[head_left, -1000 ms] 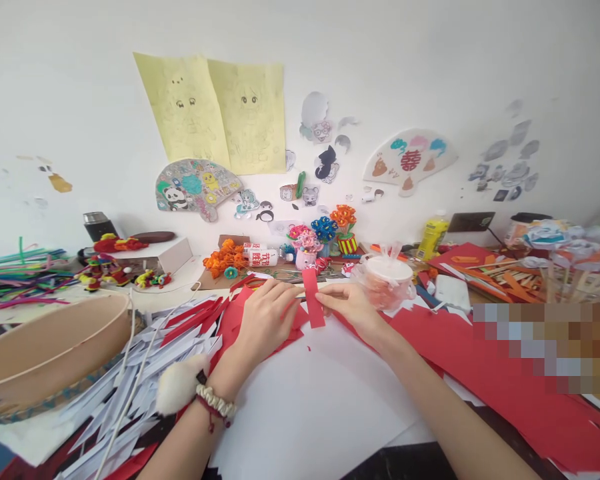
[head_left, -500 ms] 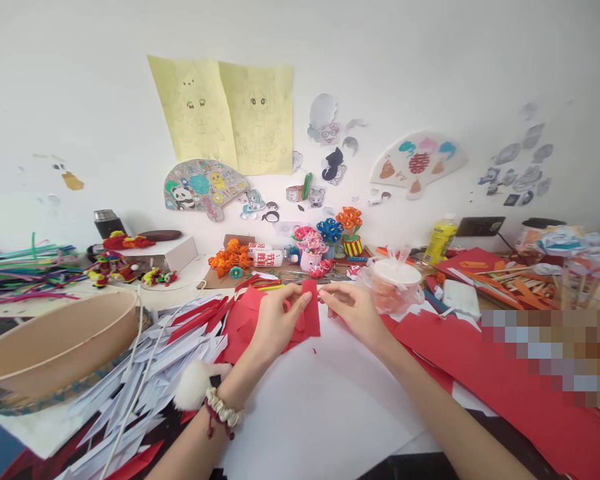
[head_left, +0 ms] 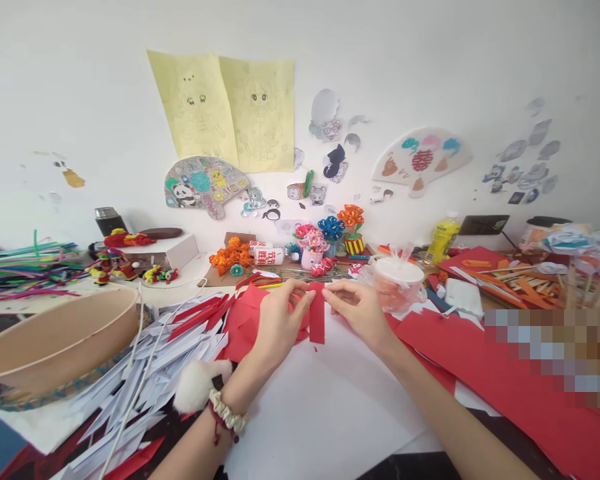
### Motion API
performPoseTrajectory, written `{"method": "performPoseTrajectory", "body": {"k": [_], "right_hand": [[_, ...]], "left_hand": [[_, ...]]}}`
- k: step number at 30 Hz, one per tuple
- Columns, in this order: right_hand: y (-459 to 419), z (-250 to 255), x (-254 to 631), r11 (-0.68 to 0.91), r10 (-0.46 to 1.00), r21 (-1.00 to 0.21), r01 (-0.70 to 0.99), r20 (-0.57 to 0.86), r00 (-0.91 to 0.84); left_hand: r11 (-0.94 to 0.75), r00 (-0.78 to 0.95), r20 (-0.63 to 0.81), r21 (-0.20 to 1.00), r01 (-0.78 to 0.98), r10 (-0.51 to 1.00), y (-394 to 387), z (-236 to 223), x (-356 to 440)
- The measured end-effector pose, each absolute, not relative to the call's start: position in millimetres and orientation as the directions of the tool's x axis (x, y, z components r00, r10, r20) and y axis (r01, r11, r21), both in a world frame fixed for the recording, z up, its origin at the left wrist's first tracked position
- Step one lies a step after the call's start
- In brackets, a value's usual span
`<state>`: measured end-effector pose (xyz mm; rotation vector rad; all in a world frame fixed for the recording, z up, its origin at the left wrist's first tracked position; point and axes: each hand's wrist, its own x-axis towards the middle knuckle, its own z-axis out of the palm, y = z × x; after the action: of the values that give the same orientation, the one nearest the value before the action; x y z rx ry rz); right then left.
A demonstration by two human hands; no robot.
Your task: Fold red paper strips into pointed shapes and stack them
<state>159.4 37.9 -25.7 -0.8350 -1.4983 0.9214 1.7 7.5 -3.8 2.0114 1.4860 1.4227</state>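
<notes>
A narrow red paper strip (head_left: pixel 317 323) hangs upright between my hands, above the white paper sheet (head_left: pixel 325 407). My left hand (head_left: pixel 283 317) pinches its upper left edge between thumb and fingers. At the upper right edge, my right hand (head_left: pixel 356 310) pinches the same strip. Behind my left hand lie loose red paper pieces (head_left: pixel 243 317). A tiny red scrap (head_left: pixel 315 349) rests on the white sheet just below the strip.
Folded white paper strips (head_left: pixel 125 373) and a beige basin (head_left: pixel 65 333) are on the left. Large red sheets (head_left: pixel 495 373) cover the right. A lidded cup (head_left: pixel 397 280) in a plastic bag stands beyond my right hand, near a yellow bottle (head_left: pixel 443 239). Pipe-cleaner flowers (head_left: pixel 331 230) line the back.
The red paper looks narrower than before and hangs slightly lower and to the right. My right hand has come onto its edge, where a small gap showed earlier.
</notes>
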Motion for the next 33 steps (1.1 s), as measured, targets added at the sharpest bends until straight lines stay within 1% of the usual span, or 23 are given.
{"method": "performPoseTrajectory", "body": {"k": [5, 10, 17, 19, 23, 25, 28, 33], "right_hand": [[37, -23, 159, 0.422, 0.885, -0.905, -0.041, 0.422, -0.198], [34, -20, 157, 0.416, 0.868, -0.909, -0.037, 0.409, -0.283], [33, -19, 158, 0.399, 0.874, -0.916, -0.044, 0.394, -0.284], [34, -19, 159, 0.375, 0.861, -0.923, -0.082, 0.380, -0.337], [34, -19, 160, 0.296, 0.789, -0.943, -0.152, 0.331, -0.518], [32, -18, 159, 0.257, 0.756, -0.953, -0.158, 0.300, -0.582], [27, -17, 156, 0.224, 0.720, -0.964, -0.144, 0.263, -0.643], [24, -16, 154, 0.206, 0.715, -0.967, -0.152, 0.255, -0.651]], "left_hand": [[-0.477, 0.025, 0.523, 0.756, 0.448, 0.852, 7, -3, 0], [-0.504, 0.011, 0.540, 0.778, 0.376, 0.842, 6, -4, 0], [-0.445, 0.003, 0.465, 0.846, 0.295, 0.885, 10, -7, 0], [-0.424, -0.002, 0.438, 0.873, 0.240, 0.899, 12, -9, -1], [-0.397, -0.004, 0.402, 0.907, 0.138, 0.916, 14, -12, -3], [-0.397, -0.026, 0.405, 0.906, 0.144, 0.914, 13, -13, -3], [-0.404, -0.045, 0.420, 0.893, 0.197, 0.906, 11, -13, -2], [-0.422, -0.037, 0.451, 0.858, 0.295, 0.892, 11, -10, 2]]}}
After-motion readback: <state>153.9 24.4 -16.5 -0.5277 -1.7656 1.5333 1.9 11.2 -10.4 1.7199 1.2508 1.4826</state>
